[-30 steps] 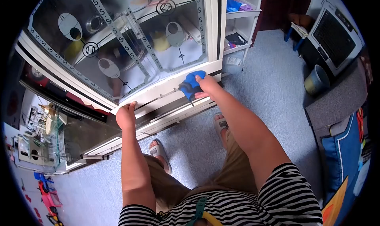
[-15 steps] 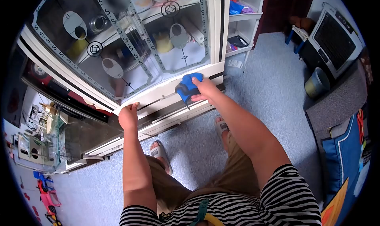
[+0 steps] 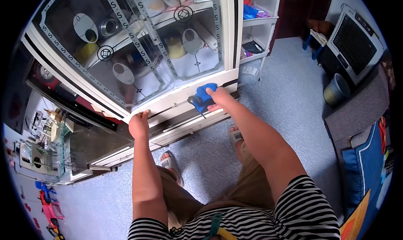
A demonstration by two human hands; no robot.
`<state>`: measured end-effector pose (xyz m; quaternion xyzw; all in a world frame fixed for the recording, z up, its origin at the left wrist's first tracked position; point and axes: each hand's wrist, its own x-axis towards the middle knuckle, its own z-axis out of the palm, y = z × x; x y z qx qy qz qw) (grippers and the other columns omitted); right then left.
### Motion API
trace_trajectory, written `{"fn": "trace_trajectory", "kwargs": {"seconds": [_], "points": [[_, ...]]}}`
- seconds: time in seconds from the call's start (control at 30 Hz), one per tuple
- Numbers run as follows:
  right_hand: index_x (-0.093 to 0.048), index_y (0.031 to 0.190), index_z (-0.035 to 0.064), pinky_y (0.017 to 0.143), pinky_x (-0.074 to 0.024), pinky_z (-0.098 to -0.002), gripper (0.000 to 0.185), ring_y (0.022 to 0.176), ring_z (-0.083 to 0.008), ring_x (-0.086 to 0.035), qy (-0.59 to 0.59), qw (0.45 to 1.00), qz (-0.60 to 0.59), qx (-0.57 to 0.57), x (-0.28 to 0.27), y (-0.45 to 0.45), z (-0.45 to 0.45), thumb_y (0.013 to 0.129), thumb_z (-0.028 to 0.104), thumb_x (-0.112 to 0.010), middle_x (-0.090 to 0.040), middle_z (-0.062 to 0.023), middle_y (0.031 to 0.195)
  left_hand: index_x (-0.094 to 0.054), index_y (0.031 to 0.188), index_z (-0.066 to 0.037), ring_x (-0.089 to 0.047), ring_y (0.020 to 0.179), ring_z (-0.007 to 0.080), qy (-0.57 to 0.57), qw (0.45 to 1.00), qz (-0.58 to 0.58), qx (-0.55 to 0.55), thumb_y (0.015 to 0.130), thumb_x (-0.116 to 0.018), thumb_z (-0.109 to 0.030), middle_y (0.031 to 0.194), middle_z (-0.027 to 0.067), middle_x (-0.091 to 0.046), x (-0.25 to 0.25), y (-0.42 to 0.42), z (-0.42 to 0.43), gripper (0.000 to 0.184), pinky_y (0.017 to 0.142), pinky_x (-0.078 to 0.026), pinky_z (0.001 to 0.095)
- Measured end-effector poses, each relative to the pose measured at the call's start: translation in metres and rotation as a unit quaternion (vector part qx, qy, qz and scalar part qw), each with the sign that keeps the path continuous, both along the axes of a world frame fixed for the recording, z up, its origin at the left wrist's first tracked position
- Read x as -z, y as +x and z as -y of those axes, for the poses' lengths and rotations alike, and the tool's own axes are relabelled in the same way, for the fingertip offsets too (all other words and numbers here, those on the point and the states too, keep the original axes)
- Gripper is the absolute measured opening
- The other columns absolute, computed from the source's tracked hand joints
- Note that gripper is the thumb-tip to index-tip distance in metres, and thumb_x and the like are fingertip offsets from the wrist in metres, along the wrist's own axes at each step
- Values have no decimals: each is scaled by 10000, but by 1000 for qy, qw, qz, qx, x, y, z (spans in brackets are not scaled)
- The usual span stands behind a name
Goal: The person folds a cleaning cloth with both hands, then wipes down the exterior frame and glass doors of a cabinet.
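My right hand [image 3: 219, 99] grips a bunched blue cloth [image 3: 202, 98] with dark parts, held against the white lower front of a glass-doored cabinet [image 3: 176, 98]. A loose dark end of the cloth hangs down beneath it. At the cabinet's lower left corner, my left hand [image 3: 139, 123] is closed on the edge, thumb on the front; its other fingers are partly hidden. Above both hands are the patterned glass doors [image 3: 147, 51], with dishes and bags visible behind them.
A white shelf rack [image 3: 257, 38] stands right of the cabinet. Farther right are a bucket [image 3: 336, 89], an air cooler [image 3: 354, 42] and a grey sofa [image 3: 357, 110]. A dark glossy counter [image 3: 100, 143] adjoins on the left. Toys [image 3: 50, 208] lie on the floor at lower left.
The view has shifted slightly. The cloth looks more bunched, and my right hand sits a little farther right on the cabinet front. My left hand stays at the corner.
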<state>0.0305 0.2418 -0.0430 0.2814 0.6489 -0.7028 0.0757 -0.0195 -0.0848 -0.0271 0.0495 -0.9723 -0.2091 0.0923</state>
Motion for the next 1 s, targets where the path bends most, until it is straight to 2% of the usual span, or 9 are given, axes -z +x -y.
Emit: {"fn": "trace_trajectory", "kwargs": {"seconds": [0.03, 0.2, 0.3, 0.53, 0.6, 0.67, 0.73, 0.87, 1.0], "points": [[-396, 1311, -121, 600, -633, -388, 626, 732, -344, -706, -14, 999, -36, -31, -3, 3, -4, 987, 394, -546, -527, -278, 1231, -765, 927, -93, -682, 805, 355, -3, 1000, 0, 3, 876, -632, -515, 830, 189, -700, -1, 1, -1, 445, 743, -519, 429], [-445, 1273, -96, 575, -629, -397, 569, 700, -347, -700, -29, 999, -35, 9, -13, 0, -9, 985, 381, -559, -570, -238, 1149, -765, 916, -90, -681, 788, 358, -2, 1000, 11, 3, 877, -634, -509, 811, 189, -697, -3, 1, -1, 441, 733, -519, 432], [-451, 1262, -101, 553, -626, -402, 557, 668, -342, -697, -19, 999, -25, 7, -2, -5, -12, 983, 367, -567, -576, -233, 1128, -756, 843, -75, -675, 725, 333, -23, 999, -11, 21, 879, -618, -544, 741, 169, -681, 1, -3, 4, 490, 690, -504, 425], [-447, 1253, -141, 524, -620, -402, 574, 647, -352, -700, 52, 999, 6, 4, 10, -3, -15, 976, 343, -583, -561, -277, 1181, -763, 897, -82, -678, 786, 360, -24, 1000, 5, 6, 878, -631, -504, 816, 187, -700, -4, -1, 0, 442, 732, -516, 436], [-410, 1321, -96, 552, -626, -370, 602, 675, -336, -705, 49, 998, 23, -29, 8, -2, -17, 986, 383, -552, -514, -285, 1255, -765, 909, -90, -680, 802, 357, -7, 1000, -4, 18, 878, -630, -508, 832, 186, -702, -2, 1, 1, 441, 738, -516, 438], [-424, 1305, -98, 557, -627, -375, 596, 684, -338, -704, 53, 998, 24, -14, 4, -1, -16, 984, 386, -557, -531, -270, 1230, -766, 919, -94, -682, 814, 355, -9, 1000, -1, 8, 880, -626, -512, 846, 183, -705, -3, 2, 0, 443, 744, -518, 436], [-462, 1219, -147, 509, -618, -395, 581, 656, -362, -703, 10, 998, -54, 10, 3, -2, -21, 971, 363, -588, -594, -278, 1086, -765, 923, -92, -684, 819, 354, -9, 1000, 2, 5, 881, -624, -516, 849, 182, -706, -4, 2, -1, 449, 749, -519, 433], [-465, 1203, -139, 528, -622, -387, 580, 647, -350, -693, -14, 997, -61, 43, -8, 1, -25, 973, 381, -580, -584, -252, 1076, -764, 920, -89, -684, 813, 353, -17, 1000, 3, 8, 879, -626, -517, 844, 181, -706, -2, 0, 0, 452, 743, -519, 432], [-469, 1216, -120, 529, -620, -386, 566, 632, -349, -687, 10, 999, -38, 21, -5, 0, -29, 977, 382, -574, -575, -253, 1082, -760, 864, -86, -679, 762, 343, -17, 1000, -4, 15, 879, -622, -532, 781, 181, -691, -2, 0, 1, 467, 698, -506, 427]]}}
